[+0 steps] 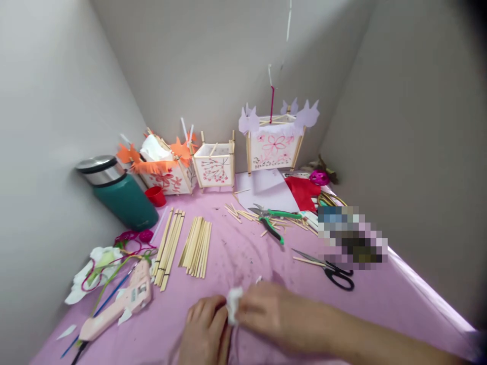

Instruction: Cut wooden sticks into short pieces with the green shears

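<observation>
The right hand (276,313) pinches a crumpled white tissue (234,305), partly hidden; the left hand (205,329), cut off below, curls, its hold unclear.

Passable: cloth (239,253) beyond right hand (270,310), between stick pile (196,246) and scissors (327,266) | Obstacles: glue gun (127,300) left, pliers (265,215) ahead

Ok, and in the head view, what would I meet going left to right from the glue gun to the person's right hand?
Pink glue gun → banded wooden sticks → left hand → crumpled white piece → right hand.
</observation>
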### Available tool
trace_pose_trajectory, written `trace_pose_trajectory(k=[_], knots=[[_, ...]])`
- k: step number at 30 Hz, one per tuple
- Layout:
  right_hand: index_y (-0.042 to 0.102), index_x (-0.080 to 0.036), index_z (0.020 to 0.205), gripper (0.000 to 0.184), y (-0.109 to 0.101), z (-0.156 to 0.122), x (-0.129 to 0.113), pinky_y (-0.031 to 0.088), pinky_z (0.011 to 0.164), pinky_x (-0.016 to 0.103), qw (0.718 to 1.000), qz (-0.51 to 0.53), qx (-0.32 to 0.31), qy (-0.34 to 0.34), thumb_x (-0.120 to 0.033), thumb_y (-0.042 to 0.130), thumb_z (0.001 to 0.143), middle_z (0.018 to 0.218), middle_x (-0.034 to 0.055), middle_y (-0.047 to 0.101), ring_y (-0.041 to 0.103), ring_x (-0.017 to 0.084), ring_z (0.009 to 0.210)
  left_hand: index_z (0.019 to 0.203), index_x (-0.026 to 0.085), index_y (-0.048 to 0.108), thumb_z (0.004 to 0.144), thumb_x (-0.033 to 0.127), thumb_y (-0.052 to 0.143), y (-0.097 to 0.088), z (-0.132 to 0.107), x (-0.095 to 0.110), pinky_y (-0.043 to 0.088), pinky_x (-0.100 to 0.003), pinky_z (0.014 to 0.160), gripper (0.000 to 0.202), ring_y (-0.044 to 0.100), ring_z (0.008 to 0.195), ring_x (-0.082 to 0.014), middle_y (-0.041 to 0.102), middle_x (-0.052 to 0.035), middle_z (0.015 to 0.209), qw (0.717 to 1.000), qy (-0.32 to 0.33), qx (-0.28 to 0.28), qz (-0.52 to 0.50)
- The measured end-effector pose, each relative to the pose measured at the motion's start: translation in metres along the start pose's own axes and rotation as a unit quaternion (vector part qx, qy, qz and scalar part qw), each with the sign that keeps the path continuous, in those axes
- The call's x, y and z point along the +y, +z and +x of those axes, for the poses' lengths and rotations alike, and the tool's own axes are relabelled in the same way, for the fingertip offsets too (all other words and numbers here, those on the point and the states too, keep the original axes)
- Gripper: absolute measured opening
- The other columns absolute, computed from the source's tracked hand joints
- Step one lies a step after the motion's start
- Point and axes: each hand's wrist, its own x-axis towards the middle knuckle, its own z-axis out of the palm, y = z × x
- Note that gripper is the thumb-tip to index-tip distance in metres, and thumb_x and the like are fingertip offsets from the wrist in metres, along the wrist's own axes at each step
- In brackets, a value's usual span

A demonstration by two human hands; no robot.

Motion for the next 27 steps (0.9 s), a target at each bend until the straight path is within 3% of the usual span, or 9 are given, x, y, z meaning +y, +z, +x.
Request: trace_pose_trajectory(k=[2,5,7,10,14,18,20,23,27], knots=[[0.062,-0.021,0.107,0.024,-0.003,-0.008,-0.003,0.048,0.081,0.034,1.000,-0.011,-0.005,0.027,-0.013,0.044,0.094,0.096,0.0057,0.065,0.056,0.017,0.086,0.099,0.021,0.064,0.088,0.018,0.050,0.000,-0.001,-0.007,0.054,-0.031,0.070,0.018,0.064,0.083,-0.0195,0.068,-0.0080,0.095,1.000,0.014,0.000,0.004],[0.062,-0.014,0.111,0.029,-0.017,-0.021,0.001,0.049,0.082,0.036,0.988,-0.019,0.052,0.145,-0.004,0.046,0.088,0.102,0.0123,0.064,0.055,0.020,0.095,0.099,0.020,0.064,0.088,0.018,0.048,0.002,0.000,-0.010,0.056,-0.030,0.071,0.019,0.065,0.083,-0.0194,0.067,-0.0094,0.096,1.000,0.014,0.024,0.006],[0.062,-0.017,0.113,0.035,-0.025,-0.032,-0.006,0.049,0.086,0.031,0.989,0.064,0.027,0.131,-0.002,0.047,0.085,0.108,0.0101,0.063,0.056,0.018,0.100,0.102,0.020,0.064,0.088,0.018,0.049,0.005,0.004,-0.006,0.057,-0.030,0.074,0.020,0.066,0.087,-0.0196,0.066,-0.0106,0.099,0.999,0.004,0.040,-0.007],[0.062,-0.020,0.113,0.032,-0.028,-0.044,-0.035,0.049,0.087,0.028,0.983,0.140,-0.034,0.118,-0.007,0.047,0.088,0.112,0.0071,0.064,0.059,0.016,0.098,0.113,0.021,0.060,0.086,0.021,0.054,0.008,0.021,0.011,0.058,-0.030,0.080,0.027,0.067,0.096,-0.0209,0.065,-0.0122,0.110,0.998,-0.016,0.028,-0.051],[0.054,-0.017,0.128,0.037,-0.037,-0.052,-0.061,0.046,0.099,0.029,0.966,0.172,0.008,0.193,-0.013,0.042,0.093,0.129,0.0122,0.057,0.054,0.017,0.117,0.130,0.022,0.050,0.086,0.024,0.055,0.012,0.053,0.040,0.058,-0.030,0.083,0.045,0.067,0.104,-0.0212,0.066,-0.0113,0.120,0.988,-0.011,-0.031,-0.154],[0.058,-0.020,0.124,0.033,-0.059,-0.086,-0.038,0.048,0.097,0.035,0.943,0.061,0.068,0.321,-0.026,0.046,0.095,0.124,0.0112,0.061,0.058,0.020,0.114,0.113,0.023,0.060,0.089,0.018,0.046,0.010,0.076,0.049,0.057,-0.025,0.063,0.027,0.071,0.078,-0.0171,0.074,-0.0046,0.094,0.982,-0.054,-0.024,-0.179],[0.065,-0.020,0.110,0.028,-0.066,-0.112,-0.018,0.053,0.087,0.038,0.892,-0.061,0.083,0.440,-0.024,0.042,0.095,0.112,0.0111,0.066,0.063,0.022,0.100,0.103,0.023,0.062,0.089,0.020,0.049,0.006,0.089,0.051,0.053,-0.027,0.055,0.020,0.069,0.067,-0.0180,0.074,-0.0028,0.081,0.987,-0.064,-0.058,-0.135],[0.067,-0.018,0.106,0.025,-0.068,-0.140,0.004,0.053,0.079,0.037,0.849,-0.124,-0.022,0.513,-0.019,0.048,0.089,0.105,0.0107,0.067,0.065,0.024,0.094,0.088,0.022,0.064,0.088,0.022,0.053,0.004,0.111,0.069,0.051,-0.033,0.061,0.011,0.067,0.074,-0.0217,0.071,-0.0040,0.082,0.987,-0.031,-0.143,-0.064],[0.064,-0.016,0.107,0.027,-0.065,-0.145,0.007,0.050,0.077,0.034,0.853,-0.109,-0.089,0.503,-0.012,0.046,0.087,0.099,0.0104,0.066,0.065,0.023,0.088,0.081,0.019,0.065,0.085,0.022,0.057,0.028,0.132,0.117,0.049,-0.042,0.079,0.010,0.062,0.090,-0.0271,0.069,-0.0085,0.088,0.961,0.118,-0.249,-0.026]])
